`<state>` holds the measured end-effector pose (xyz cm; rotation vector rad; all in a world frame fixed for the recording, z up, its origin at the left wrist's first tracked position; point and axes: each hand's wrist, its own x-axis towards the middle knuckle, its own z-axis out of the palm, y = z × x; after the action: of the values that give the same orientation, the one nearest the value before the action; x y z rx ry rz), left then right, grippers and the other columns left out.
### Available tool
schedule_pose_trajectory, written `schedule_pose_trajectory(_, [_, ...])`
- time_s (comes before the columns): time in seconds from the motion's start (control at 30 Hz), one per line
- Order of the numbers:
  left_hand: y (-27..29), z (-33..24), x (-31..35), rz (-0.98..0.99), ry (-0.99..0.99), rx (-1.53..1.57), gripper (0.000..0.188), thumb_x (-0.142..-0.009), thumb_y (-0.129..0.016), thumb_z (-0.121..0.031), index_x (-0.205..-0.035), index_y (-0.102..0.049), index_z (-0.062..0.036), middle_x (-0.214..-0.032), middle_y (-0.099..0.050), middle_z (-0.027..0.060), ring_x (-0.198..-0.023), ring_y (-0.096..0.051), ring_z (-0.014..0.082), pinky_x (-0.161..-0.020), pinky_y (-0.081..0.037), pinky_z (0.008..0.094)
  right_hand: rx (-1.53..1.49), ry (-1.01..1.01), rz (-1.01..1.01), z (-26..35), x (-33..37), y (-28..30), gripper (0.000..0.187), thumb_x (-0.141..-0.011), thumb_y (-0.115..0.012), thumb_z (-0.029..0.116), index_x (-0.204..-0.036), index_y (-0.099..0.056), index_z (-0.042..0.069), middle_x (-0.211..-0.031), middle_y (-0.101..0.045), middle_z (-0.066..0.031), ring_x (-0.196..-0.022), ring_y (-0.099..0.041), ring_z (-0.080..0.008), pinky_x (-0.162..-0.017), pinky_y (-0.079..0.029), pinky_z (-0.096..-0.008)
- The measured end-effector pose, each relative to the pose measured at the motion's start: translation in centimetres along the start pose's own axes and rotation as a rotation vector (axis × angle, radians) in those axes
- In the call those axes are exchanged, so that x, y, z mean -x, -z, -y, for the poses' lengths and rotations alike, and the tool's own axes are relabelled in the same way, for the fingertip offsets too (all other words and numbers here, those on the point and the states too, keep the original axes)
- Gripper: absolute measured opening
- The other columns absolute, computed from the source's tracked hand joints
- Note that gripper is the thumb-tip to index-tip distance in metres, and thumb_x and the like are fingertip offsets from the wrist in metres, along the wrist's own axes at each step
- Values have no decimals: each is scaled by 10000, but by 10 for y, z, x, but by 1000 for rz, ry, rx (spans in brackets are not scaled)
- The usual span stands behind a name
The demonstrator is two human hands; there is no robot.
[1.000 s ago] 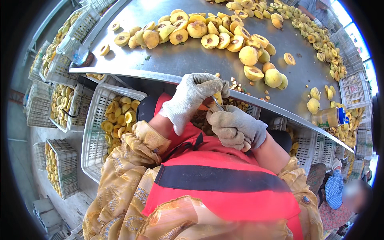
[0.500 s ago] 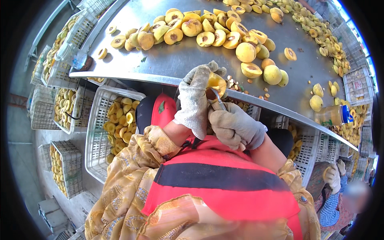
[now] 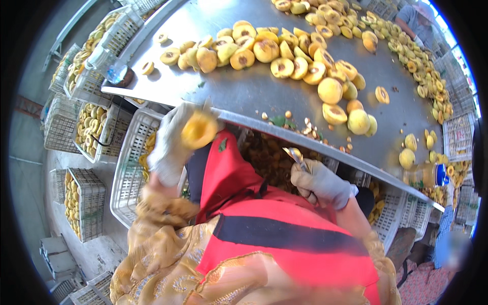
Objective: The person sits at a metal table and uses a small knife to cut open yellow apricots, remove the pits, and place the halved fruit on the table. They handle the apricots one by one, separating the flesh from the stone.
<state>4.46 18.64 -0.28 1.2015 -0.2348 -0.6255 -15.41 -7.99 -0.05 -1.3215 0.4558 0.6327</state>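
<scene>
Leftward goes the left hand (image 3: 173, 142) with the fruit half (image 3: 199, 130), away from the right hand (image 3: 320, 182), which it meets in the earlier frame. Fruit half and hand now sit left of centre, just below the table (image 3: 168, 91) edge and near the crate (image 3: 121, 189); both are blurred. Left fingers appear closed round the fruit; the right hand, well apart at right of centre, is clamped on the tool (image 3: 296, 156). Likeliest trouble, I judge, is a dropped fruit half, should the smooth flesh slip from the glove at this speed, or a knock against the crate's rim or the table edge. Another risk is the tool's bare tip catching the left glove if the hands close carelessly. Its long axis slants from the right fist toward the upper left, tip outward. Facing the camera, the fruit looks nearly round, so I cannot tell its long axis.
</scene>
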Motion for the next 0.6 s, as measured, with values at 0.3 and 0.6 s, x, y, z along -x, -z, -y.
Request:
schedule_pose_trajectory(0.3, [30,-52,-102,-302,-662,-1509,720,-663,-812,-184,-1319,-523,-113,-1375,-490,139,-1280,-450,332,-1061,-378,392,91,-110,-216,-6,2,2,216,-863,-593,268,-810,-494,83,-590,-494,-16,-413,-439,-89,-325,-297,-232])
schedule_pose_trajectory(0.6, [13,-24,-166,-109,-305,-2041,585,-686,-739,-243,-1232,-561,-130,-1262,-546,140,-1190,-508,321,-969,-413,441,124,-93,-381,0,34,-12,195,-868,-589,258,-846,-493,90,-615,-506,-2,-433,-457,-82,-333,-302,-222])
